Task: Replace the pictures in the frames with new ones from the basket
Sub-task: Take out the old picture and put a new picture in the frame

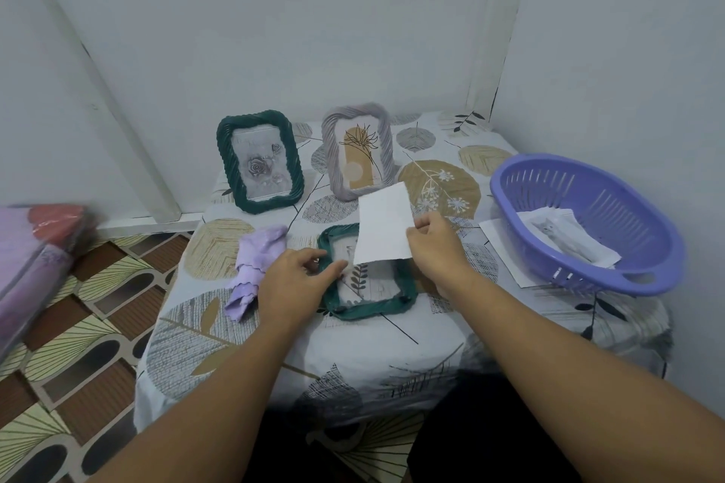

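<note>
The desk [392,349] stands in a corner of the room, covered by a cloth printed with large leaves. On the floor to the left lies a stack of folded bedding in clear wrap [35,259], pink and purple, partly cut off by the edge of the view.

At the right edge of the desk sits a purple plastic basket [612,204] with slotted walls. Inside it lies a picture of a pale cat [565,239], and a white sheet [498,243] pokes out from under the basket's near left side.

Two frames stand upright at the back of the desk: a dark green frame [223,165] showing a grey rose, and beside it, to the right, a pale lilac frame [386,145] showing a tan arch with a line-drawn plant. A third green frame [408,290] lies flat near the desk's middle, back side up, with a leaf-patterned picture visible in its opening.

A crumpled lilac cloth [255,267] lies just left of the flat frame.

The right hand [435,247] pinches the right edge of a white paper [382,227] between thumb and fingers, holding it tilted above the flat frame with its blank side to the camera. The left hand [298,282] rests on the flat frame's left edge with fingers extended and loosely spread, grasping nothing.
</note>
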Demonstrator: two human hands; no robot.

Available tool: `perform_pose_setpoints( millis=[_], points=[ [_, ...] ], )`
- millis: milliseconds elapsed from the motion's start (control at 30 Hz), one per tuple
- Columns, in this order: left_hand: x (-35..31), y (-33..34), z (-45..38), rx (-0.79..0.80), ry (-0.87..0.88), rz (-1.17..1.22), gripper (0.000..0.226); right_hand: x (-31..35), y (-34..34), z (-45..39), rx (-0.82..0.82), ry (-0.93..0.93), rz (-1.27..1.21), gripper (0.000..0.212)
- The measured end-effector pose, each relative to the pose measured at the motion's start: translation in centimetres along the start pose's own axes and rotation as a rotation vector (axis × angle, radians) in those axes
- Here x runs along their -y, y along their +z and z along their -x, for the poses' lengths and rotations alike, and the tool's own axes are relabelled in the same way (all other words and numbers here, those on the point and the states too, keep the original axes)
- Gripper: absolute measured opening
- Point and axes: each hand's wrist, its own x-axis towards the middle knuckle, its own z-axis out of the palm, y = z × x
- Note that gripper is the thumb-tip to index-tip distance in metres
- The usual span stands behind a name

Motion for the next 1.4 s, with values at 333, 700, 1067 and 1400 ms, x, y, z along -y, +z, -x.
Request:
perform_pose_setpoints(
  millis=[333,700,1067,1400],
  points=[
    [-6.1,-2.2,-1.7,0.077,0.002,0.144,0.047,0.7,-1.6,0.0,-0.004,0.009,-0.236,0.009],
    [-9.3,1.2,-2.9,0.315,-0.469,0.606,0.015,0.7,-5.0,1.6,-0.041,-0.271,0.112,0.012],
    [-14.1,5.1,-1.6,0.320,-0.277,0.497,0.018,-1.8,-13.9,0.3,-0.177,-0.255,0.925,0.052],
    [-16.9,9.4,-0.8,0.396,-0.224,0.358,0.025,-3.7,-15.7,0.9,-0.062,-0.202,0.842,0.031]
  ],
)
